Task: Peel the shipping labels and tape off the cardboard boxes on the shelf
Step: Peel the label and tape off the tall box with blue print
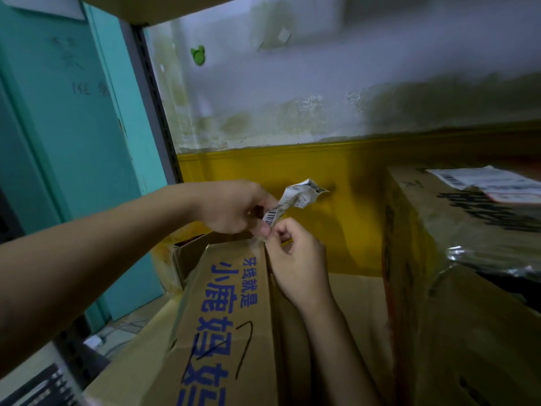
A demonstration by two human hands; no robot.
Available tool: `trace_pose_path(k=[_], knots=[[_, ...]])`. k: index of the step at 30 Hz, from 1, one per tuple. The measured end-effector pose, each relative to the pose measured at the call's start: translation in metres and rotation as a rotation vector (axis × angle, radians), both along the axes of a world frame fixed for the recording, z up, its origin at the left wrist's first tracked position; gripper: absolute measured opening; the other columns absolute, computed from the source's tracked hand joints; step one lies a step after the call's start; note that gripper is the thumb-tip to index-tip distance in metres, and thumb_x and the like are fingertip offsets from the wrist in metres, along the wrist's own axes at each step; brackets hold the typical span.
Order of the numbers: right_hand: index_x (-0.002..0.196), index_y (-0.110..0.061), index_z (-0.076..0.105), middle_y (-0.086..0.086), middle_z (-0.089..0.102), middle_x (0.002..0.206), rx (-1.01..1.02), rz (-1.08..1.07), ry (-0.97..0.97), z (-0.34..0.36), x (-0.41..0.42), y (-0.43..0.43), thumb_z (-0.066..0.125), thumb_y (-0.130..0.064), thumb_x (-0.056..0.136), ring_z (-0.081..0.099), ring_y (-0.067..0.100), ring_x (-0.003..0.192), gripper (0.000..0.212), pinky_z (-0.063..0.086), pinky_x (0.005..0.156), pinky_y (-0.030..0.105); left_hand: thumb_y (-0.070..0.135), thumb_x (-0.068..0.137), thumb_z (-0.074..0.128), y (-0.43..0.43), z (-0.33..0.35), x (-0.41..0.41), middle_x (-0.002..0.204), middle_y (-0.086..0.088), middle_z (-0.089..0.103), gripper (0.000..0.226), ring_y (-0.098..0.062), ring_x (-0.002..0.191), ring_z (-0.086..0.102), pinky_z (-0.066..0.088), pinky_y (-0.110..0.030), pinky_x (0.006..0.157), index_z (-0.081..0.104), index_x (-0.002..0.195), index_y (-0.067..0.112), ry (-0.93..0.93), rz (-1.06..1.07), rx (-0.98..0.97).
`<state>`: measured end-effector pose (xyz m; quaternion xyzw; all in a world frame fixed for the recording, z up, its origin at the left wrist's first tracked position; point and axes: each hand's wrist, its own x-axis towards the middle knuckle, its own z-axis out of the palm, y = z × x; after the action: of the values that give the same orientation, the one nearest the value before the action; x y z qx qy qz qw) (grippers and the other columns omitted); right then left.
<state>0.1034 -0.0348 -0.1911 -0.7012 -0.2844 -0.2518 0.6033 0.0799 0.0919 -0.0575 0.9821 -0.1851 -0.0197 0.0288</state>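
Just above the open box, a crumpled shipping label is stretched between both hands, its barcode end low and its wrinkled white end sticking up to the right of the left hand. That hand reaches in from the left with its fingers curled inward, thumb and fingers pinching the strip near the barcode. The right hand sits directly below and touching it, fingers folded into the palm, with thumb and forefinger nipped together on the label's lower end; whether clear tape is also caught there cannot be told.

Under both hands stands a brown cardboard box printed with large blue characters and a black pen scrawl, its top edge right at the right hand's fingertips. To the right of the right hand, well apart, is a taller box with another label lying flat on its top. Behind the hands runs a yellow wall band. Beyond the left forearm are a grey shelf post and a teal door.
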Motion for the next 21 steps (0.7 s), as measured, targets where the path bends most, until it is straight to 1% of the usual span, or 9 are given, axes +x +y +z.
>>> trace_pose_path(k=[2,6,9,11,12,15,18,20,21], knots=[[0.066,-0.019,0.045,-0.005,0.044,0.052,0.002,0.001,-0.002,0.001,0.000,0.000,0.063,-0.019,0.090,0.037,0.010,0.049,0.030,0.028,0.048,0.029,0.024,0.094,0.065,-0.003,0.003,0.001,0.090,0.004,0.070,0.003,-0.010,0.085,0.062,0.048,-0.027,0.076,0.067,0.093,0.025,0.035,0.001,0.005],[0.061,-0.021,0.035,-0.002,0.037,0.051,-0.008,-0.067,0.032,-0.001,0.000,0.004,0.061,-0.018,0.089,0.032,0.014,0.051,0.039,0.027,0.051,0.037,0.025,0.096,0.062,-0.002,0.001,0.007,0.094,-0.002,0.072,0.009,-0.016,0.083,0.069,0.057,-0.035,0.079,0.067,0.098,0.018,0.123,0.039,-0.028],[0.061,-0.021,0.032,-0.002,0.037,0.054,-0.003,-0.102,0.041,-0.003,0.000,0.006,0.060,-0.016,0.087,0.032,0.014,0.053,0.038,0.024,0.050,0.033,0.023,0.096,0.062,-0.001,-0.006,0.010,0.094,0.002,0.072,0.006,-0.010,0.081,0.069,0.059,-0.031,0.076,0.067,0.094,0.022,0.167,0.055,-0.143],[0.061,-0.022,0.031,-0.003,0.036,0.054,0.005,-0.136,0.019,-0.004,-0.001,0.006,0.060,-0.014,0.085,0.033,0.013,0.051,0.038,0.025,0.048,0.027,0.021,0.097,0.062,-0.001,-0.009,0.011,0.084,0.006,0.069,0.010,-0.005,0.072,0.064,0.054,-0.022,0.069,0.066,0.088,0.024,0.143,0.053,-0.164],[0.060,-0.023,0.030,-0.004,0.035,0.054,0.009,-0.155,0.011,-0.004,-0.001,0.007,0.060,-0.013,0.084,0.033,0.011,0.050,0.039,0.027,0.048,0.024,0.022,0.097,0.061,-0.001,-0.010,0.011,0.079,0.005,0.067,0.012,-0.006,0.069,0.062,0.051,-0.021,0.066,0.065,0.085,0.023,0.125,0.046,-0.153],[0.059,-0.025,0.028,-0.007,0.032,0.052,0.035,-0.199,-0.008,-0.005,-0.001,0.010,0.061,-0.010,0.083,0.032,0.005,0.047,0.043,0.030,0.046,0.018,0.026,0.098,0.059,0.004,-0.015,0.010,0.082,-0.001,0.068,0.014,-0.013,0.071,0.061,0.049,-0.029,0.069,0.066,0.090,0.017,0.068,0.019,-0.143],[0.057,-0.029,0.025,-0.010,0.029,0.052,0.045,-0.235,-0.017,-0.007,0.002,0.011,0.062,-0.009,0.081,0.030,0.004,0.046,0.049,0.026,0.047,0.019,0.025,0.098,0.058,0.006,-0.025,0.011,0.087,-0.001,0.070,0.014,-0.018,0.078,0.064,0.051,-0.034,0.073,0.066,0.092,0.014,0.013,-0.009,-0.207],[0.057,-0.029,0.024,-0.011,0.028,0.051,0.054,-0.251,-0.021,-0.007,0.003,0.011,0.062,-0.008,0.080,0.029,0.003,0.046,0.049,0.026,0.046,0.018,0.023,0.098,0.059,0.006,-0.033,0.010,0.081,0.001,0.068,0.015,-0.013,0.072,0.062,0.050,-0.031,0.068,0.064,0.088,0.012,-0.039,-0.025,-0.252],[0.057,-0.028,0.026,-0.011,0.027,0.051,0.063,-0.259,-0.024,-0.008,0.004,0.011,0.063,-0.007,0.079,0.028,0.005,0.046,0.048,0.024,0.047,0.020,0.022,0.097,0.060,0.005,-0.037,0.010,0.078,0.002,0.067,0.016,-0.008,0.067,0.059,0.048,-0.029,0.064,0.063,0.086,0.011,-0.074,-0.021,-0.272]])
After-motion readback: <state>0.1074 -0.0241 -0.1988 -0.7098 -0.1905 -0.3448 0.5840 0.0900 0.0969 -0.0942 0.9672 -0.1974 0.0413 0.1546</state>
